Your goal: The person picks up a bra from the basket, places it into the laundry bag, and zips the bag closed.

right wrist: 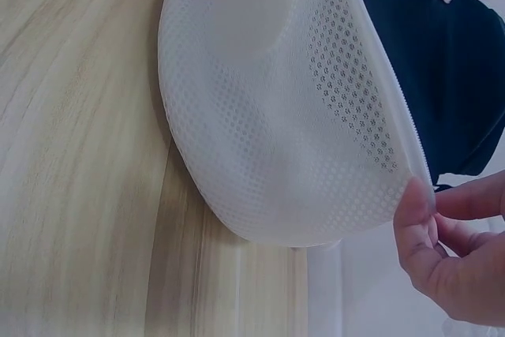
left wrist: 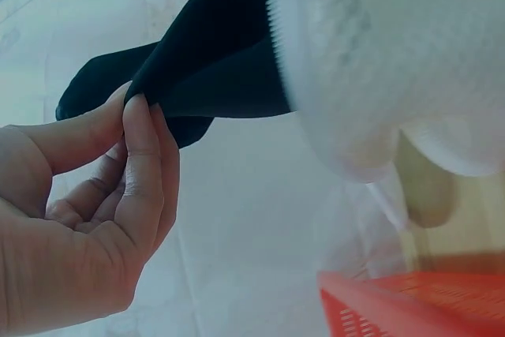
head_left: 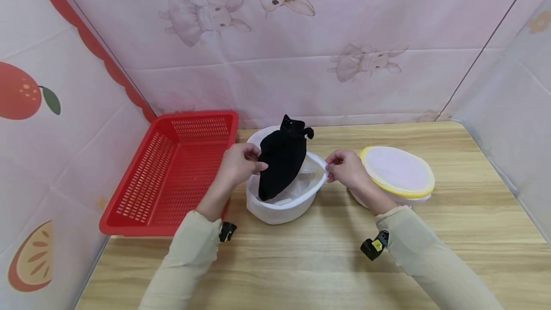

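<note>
A black bra (head_left: 281, 161), its cups folded together, stands tilted in the opening of a white mesh laundry bag (head_left: 281, 212). My left hand (head_left: 242, 164) pinches the edge of the bra between thumb and fingertips, which the left wrist view also shows. On the right side of the bag, my right hand (head_left: 344, 169) pinches the zipped rim (right wrist: 406, 128) between thumb and fingers. The bag gapes open, with its lid (head_left: 262, 135) folded back behind the bra. Part of the bra's lower side is hidden inside the bag.
A red plastic basket (head_left: 168, 231) with slotted walls stands on the left, close to my left forearm. Round white pieces with yellow rims (head_left: 398, 171) lie stacked on the right, beside my right wrist. Printed cloth walls (head_left: 292, 90) border the wooden table (head_left: 301, 262).
</note>
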### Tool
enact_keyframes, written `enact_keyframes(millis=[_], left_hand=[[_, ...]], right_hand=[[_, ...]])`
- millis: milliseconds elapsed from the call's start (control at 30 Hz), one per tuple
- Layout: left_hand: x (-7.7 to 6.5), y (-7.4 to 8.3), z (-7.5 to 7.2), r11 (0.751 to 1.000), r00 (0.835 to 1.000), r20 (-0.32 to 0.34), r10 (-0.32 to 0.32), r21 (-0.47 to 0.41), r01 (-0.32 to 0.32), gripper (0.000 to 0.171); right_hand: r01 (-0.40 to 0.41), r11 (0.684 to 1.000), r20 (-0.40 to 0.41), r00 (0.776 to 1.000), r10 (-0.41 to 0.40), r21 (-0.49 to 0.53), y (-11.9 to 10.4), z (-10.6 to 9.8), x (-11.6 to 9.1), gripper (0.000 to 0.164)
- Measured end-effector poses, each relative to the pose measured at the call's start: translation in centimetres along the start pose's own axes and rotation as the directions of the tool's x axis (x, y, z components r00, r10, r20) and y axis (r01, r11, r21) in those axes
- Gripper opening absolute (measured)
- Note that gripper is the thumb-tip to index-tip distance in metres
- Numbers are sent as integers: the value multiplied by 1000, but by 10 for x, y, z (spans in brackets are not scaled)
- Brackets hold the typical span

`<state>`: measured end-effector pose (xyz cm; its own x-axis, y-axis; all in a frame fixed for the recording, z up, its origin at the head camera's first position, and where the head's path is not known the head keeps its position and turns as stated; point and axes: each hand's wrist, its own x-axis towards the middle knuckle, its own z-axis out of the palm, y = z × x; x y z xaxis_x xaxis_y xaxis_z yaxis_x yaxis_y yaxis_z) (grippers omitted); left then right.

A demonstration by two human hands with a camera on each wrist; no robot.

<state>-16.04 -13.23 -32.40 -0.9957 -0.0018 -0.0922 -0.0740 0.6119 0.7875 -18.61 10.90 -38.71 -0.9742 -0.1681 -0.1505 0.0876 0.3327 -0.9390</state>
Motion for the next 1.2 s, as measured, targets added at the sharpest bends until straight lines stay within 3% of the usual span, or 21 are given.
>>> enact_keyframes(millis=[367,600,700,833,1000,1200], left_hand=[[-3,-11,10,1000,996,80,-25,-12,26,20],[-5,-23,9,995,986,141,95,15,-98,18],[-5,-27,11,990,970,196,141,-17,-140,17],[-7,-26,13,987,949,272,159,-60,-149,17],[-7,-24,15,986,940,303,160,6,-169,18],[-4,-20,17,972,951,280,133,150,-180,18]], right_hand=[[-39,999,-29,999,39,5,0,1,3,11],[-79,994,-76,994,84,75,5,-2,12,11],[-76,991,-83,993,86,113,6,-4,14,12],[-70,984,-95,992,86,166,6,-5,15,12],[-67,980,-103,991,87,185,5,-5,17,9],[-43,987,-111,992,60,153,2,-5,16,11]])
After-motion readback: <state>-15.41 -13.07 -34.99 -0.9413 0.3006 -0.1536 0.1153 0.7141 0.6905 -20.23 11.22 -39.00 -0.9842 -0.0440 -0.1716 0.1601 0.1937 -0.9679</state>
